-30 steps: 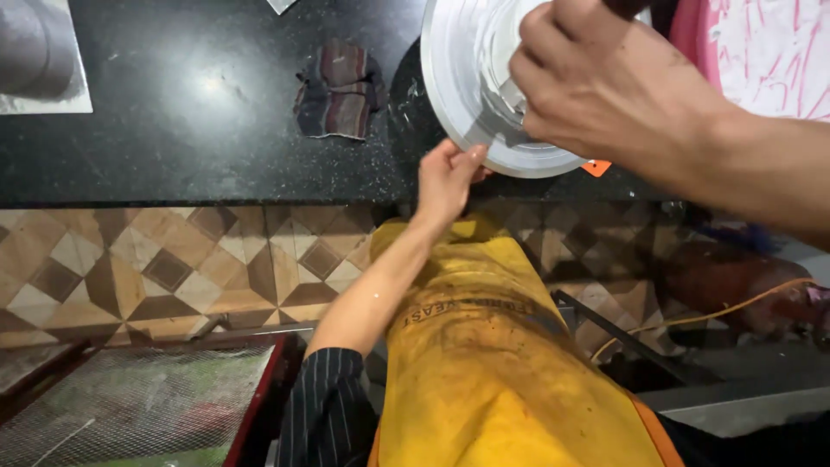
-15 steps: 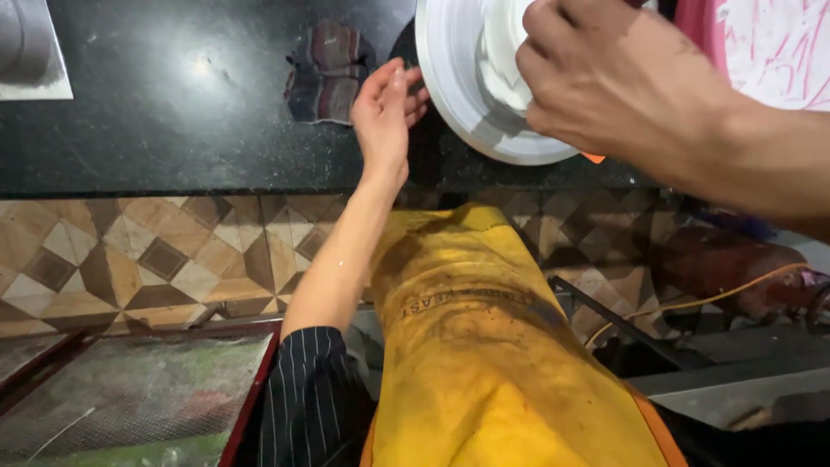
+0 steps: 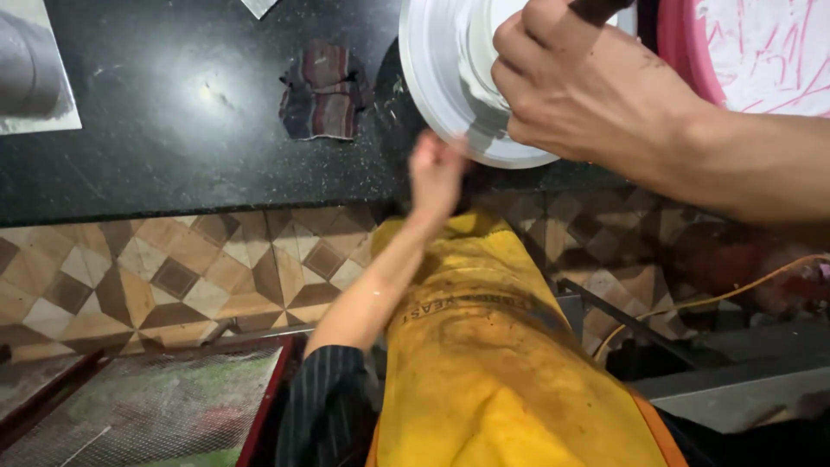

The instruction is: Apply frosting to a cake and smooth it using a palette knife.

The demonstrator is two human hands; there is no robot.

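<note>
At the bench edge: black speckled bench [image 3: 173, 147] above a tiled front of brown and cream diamonds [image 3: 173, 268].
Plate: large round white plate [image 3: 441, 78], tilted up on edge near the top of the view, lower rim over the bench's front edge.
Right hand [image 3: 588, 95]: grip closed around the plate's centre and something dark at the top, knuckles toward the camera; what sits under the fingers hidden.
Left hand [image 3: 437, 173]: blurred, just beneath the plate's lower rim, fingers probably touching it; grip looks loosely open, holding nothing.
Change: half a second ago left hand lay flat on the bench further left, beside the cloth; now back under the rim, much as a second ago. Plate shifted slightly right and lower in view.
Meaning: likely a quick reach aside and a return to steady the plate, with the right hand carrying the work throughout.
Cloth: small dark striped rag [image 3: 322, 91] on the bench, left of the plate, apart from both hands.
Nearby: pink tub [image 3: 683, 43] at upper right; yellow apron [image 3: 484, 346] below; red-framed mesh tray [image 3: 147, 406] at lower left.
</note>
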